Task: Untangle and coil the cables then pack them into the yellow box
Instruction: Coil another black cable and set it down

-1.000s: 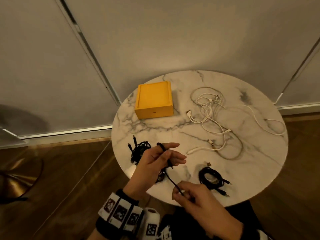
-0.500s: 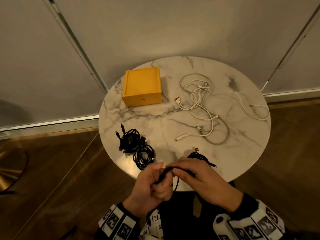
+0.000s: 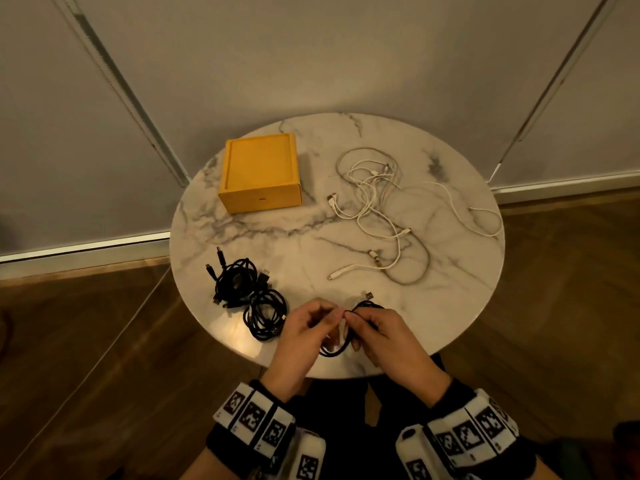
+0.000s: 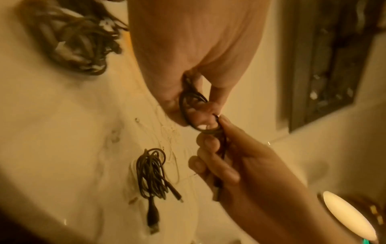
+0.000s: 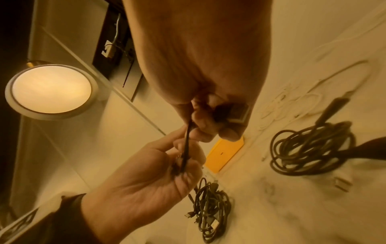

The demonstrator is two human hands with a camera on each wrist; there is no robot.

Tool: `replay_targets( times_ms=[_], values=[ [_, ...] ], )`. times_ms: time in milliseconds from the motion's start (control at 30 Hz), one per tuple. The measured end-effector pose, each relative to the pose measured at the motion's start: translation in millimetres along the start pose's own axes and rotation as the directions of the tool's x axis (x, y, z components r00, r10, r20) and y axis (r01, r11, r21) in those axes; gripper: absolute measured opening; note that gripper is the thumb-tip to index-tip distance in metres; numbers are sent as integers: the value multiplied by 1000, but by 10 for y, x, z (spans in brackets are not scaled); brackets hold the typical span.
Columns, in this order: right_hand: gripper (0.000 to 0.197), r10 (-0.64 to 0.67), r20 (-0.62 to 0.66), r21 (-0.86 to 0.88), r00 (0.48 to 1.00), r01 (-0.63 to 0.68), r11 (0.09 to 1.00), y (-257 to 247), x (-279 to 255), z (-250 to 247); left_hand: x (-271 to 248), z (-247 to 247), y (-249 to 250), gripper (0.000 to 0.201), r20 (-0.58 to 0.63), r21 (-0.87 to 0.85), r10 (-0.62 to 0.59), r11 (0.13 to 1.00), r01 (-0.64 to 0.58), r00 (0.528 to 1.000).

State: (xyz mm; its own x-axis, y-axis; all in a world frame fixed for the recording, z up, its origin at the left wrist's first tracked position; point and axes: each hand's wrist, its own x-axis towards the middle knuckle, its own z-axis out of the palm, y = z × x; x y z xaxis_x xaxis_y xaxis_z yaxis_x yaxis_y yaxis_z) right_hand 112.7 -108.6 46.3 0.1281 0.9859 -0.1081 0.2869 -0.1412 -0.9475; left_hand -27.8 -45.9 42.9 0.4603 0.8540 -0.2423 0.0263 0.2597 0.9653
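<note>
Over the table's near edge, both hands work one black cable (image 3: 331,352). My left hand (image 3: 327,322) holds a small loop of it (image 4: 191,112) round its fingers. My right hand (image 3: 355,320) pinches the cable just beside the left fingertips, and the right wrist view shows a USB plug (image 5: 237,112) tucked in the right fingers. The shut yellow box (image 3: 259,173) stands at the far left of the marble table (image 3: 294,237). Tangled white cables (image 3: 377,209) sprawl at the far right.
Two black coiled cables (image 3: 235,282) (image 3: 266,315) lie at the near left of the table. Another black coil (image 3: 367,304) lies partly hidden behind my right hand. Wooden floor surrounds the small round table, and grey wall panels stand behind it.
The hands have come together at the table's near edge. The left hand dropped from its raised spot by the coils, and the long stretch of cable between them has shrunk to a small loop.
</note>
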Motion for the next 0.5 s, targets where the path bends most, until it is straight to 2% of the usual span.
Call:
replay_targets(
  times_ms=[67,133,233,367,433,500],
  values=[
    [38,65,49,85,997,-69,994,16,7,-104,54,61,1,17,12,174,126,977,-126,992],
    [32,58,94,92,994,-67,994,18,9,-216,93,89,39,21,9,180,161,971,-160,987],
    [20,-62,60,-153,996,71,986,29,-1,-357,111,109,92,22,5,81,141,987,-141,990],
    [21,-199,12,-450,980,183,874,2,43,-420,74,131,159,24,30,-40,88,995,-86,996],
    [14,-223,-69,-431,972,172,886,-20,93,-383,55,132,164,24,40,-115,72,991,-67,997],
    [8,-125,-180,-205,976,87,975,-85,104,-335,43,124,172,22,29,-127,104,987,-99,994]
  ],
)
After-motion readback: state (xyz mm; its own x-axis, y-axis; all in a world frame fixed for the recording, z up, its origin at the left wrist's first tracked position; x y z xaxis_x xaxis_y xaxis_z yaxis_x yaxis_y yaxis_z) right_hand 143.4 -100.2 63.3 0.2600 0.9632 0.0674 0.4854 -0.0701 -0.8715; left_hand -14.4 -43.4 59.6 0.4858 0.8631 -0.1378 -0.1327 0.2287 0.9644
